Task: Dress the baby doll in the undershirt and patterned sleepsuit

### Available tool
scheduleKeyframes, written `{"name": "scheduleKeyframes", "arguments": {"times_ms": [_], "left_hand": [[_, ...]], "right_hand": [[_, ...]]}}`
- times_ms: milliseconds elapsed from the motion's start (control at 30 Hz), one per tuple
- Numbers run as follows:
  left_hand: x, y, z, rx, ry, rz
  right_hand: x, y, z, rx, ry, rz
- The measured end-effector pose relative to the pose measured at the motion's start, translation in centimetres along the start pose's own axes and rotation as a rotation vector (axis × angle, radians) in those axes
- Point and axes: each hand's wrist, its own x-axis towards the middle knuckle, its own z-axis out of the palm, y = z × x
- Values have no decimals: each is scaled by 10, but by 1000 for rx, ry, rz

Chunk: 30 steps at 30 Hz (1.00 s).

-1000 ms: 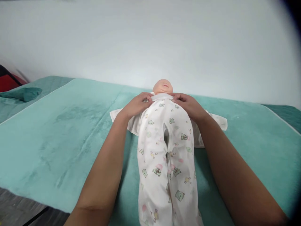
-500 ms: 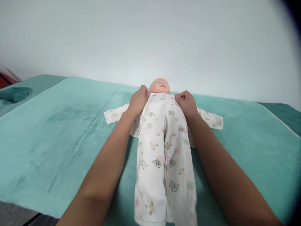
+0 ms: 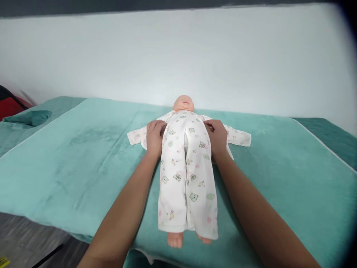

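A baby doll (image 3: 184, 104) lies on its back, head toward the wall, its bare feet showing at the near end. White baby pants (image 3: 192, 175) printed with green bears cover its legs and reach up its trunk. Beneath them is a matching baby shirt (image 3: 239, 137), sleeves spread to both sides. My left hand (image 3: 155, 136) is closed at the left side of the pants, its fingertips partly hidden against the cloth. At the opposite side my right hand (image 3: 216, 137) has curled fingers on the pants' edge, with the fingertips tucked out of sight.
A teal cloth (image 3: 83, 167) covers the table under the doll. White wall (image 3: 178, 56) rises directly behind. A folded teal piece (image 3: 29, 117) and a red and black item (image 3: 11, 104) are at the far left. Grey floor (image 3: 25, 238) shows at lower left.
Both hands have moved from near the doll's neck down to the sides of the pants. The camera view has shifted, and the doll's feet now show below the pant legs.
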Motion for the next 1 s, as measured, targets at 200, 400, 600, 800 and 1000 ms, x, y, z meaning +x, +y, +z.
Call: {"name": "scheduleKeyframes", "arguments": {"times_ms": [200, 400, 600, 800, 1000], "left_hand": [[-36, 10, -11, 17, -63, -94], [-31, 15, -13, -172, -170, -364], [-30, 25, -14, -486, -247, -596], [-34, 43, -11, -915, -244, -781], [-41, 58, -15, -987, -229, -817]], "right_hand": [[-22, -4, -12, -105, -41, 111], [-26, -12, -9, 109, -63, 290], [-23, -26, -7, 272, -45, 395], [-21, -22, -11, 278, -69, 425], [-21, -22, -9, 177, -166, 361]]}}
